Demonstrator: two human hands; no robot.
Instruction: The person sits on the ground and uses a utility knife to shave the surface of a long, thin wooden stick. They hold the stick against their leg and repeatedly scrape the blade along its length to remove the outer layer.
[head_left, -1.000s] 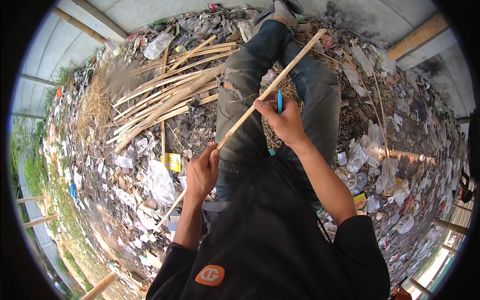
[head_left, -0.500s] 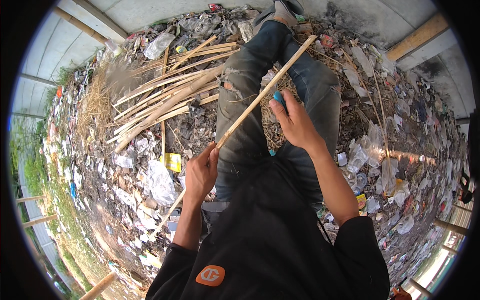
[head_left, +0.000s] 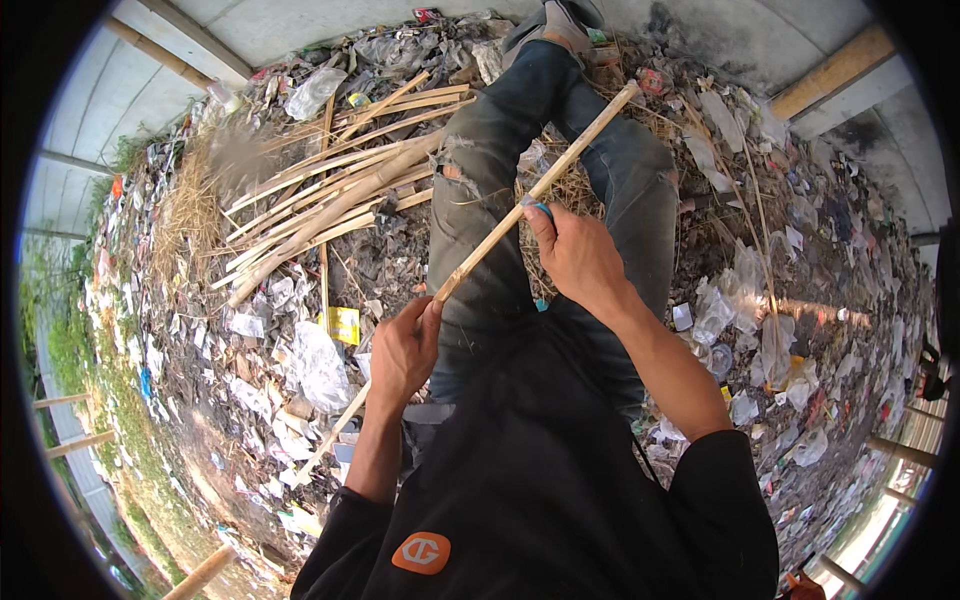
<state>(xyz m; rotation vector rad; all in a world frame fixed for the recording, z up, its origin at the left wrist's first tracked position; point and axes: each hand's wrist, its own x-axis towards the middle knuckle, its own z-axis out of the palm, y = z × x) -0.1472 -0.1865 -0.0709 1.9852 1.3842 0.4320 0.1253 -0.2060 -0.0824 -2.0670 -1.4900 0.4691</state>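
A long, pale wooden strip (head_left: 500,228) slants across my thighs, its lower end near the litter at left and its upper end over my right leg. My left hand (head_left: 404,345) is closed around it below the middle. In my closed right hand (head_left: 580,252) is a small blue-handled knife (head_left: 540,210); fingers cover most of it. Its front part meets the strip from the right, though the blade is hardly visible. My legs in dark, torn trousers (head_left: 478,215) stretch forward under the strip.
Several split wooden strips (head_left: 330,195) lie piled on the ground to the left of my legs. Plastic bags (head_left: 320,365) and scraps cover the ground. Dry straw (head_left: 190,215) sits at far left. A pale panel wall (head_left: 690,40) with wooden posts (head_left: 835,75) stands ahead.
My right hand has moved left and slightly down, bringing the knife from beside the strip onto it. The strip's upper end has dipped a little. My left hand stays nearly in place.
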